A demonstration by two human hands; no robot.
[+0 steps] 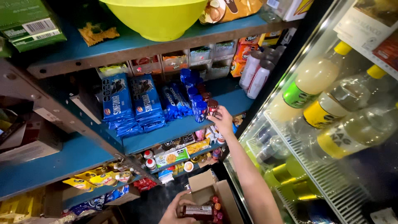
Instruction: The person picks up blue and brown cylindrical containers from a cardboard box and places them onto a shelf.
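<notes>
My right hand (pixel 222 120) reaches up to the blue shelf (pixel 174 129) and grips a small dark red biscuit roll (pixel 212 106) at the end of a row of blue rolls (pixel 195 99). Low in the view, my left hand (pixel 179 211) holds another dark red roll (pixel 198 211) lying sideways over an open cardboard box (pixel 207 186). More red rolls (pixel 215 207) show inside that box.
Blue biscuit packs (pixel 130 101) stand left of the rolls. A lime green bowl (pixel 155 16) sits on the top shelf. A glass-door fridge (pixel 331 124) with bottles stands close on the right. Lower shelves carry yellow snack bags (pixel 95 179).
</notes>
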